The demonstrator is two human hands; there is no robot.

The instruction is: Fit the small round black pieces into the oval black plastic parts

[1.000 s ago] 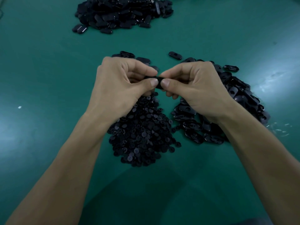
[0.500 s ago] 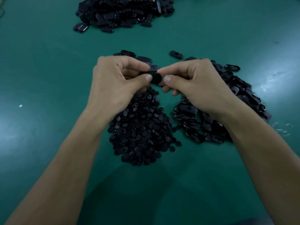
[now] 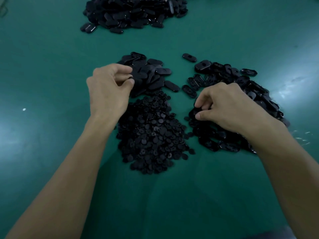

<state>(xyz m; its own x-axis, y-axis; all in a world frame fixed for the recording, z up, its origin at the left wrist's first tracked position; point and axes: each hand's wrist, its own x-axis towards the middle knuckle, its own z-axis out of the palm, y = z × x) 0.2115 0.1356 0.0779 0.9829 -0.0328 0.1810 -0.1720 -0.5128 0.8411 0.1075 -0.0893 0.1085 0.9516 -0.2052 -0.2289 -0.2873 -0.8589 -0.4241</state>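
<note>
A heap of small round black pieces [image 3: 151, 133] lies in the middle of the green table [image 3: 51, 66]. To its right is a pile of oval black parts [image 3: 250, 90]. A smaller pile of oval parts [image 3: 151, 75] sits just behind the round pieces. My left hand [image 3: 108, 90] is at the left edge of that smaller pile, thumb and fingers pinching a black oval part [image 3: 130, 77]. My right hand [image 3: 224, 106] rests on the right pile, its curled fingers and thumb pinching another oval part [image 3: 194, 111] at the pile's near left edge.
A large heap of black oval parts [image 3: 134, 12] lies at the far edge of the table. A single oval part [image 3: 189, 57] lies alone between the two nearer oval piles. A few pale flecks [image 3: 303, 137] are on the table at the right.
The hands, which held one oval part together above the round pieces, have separated. My left hand moved back-left to the smaller oval pile; my right hand dropped onto the right pile.
</note>
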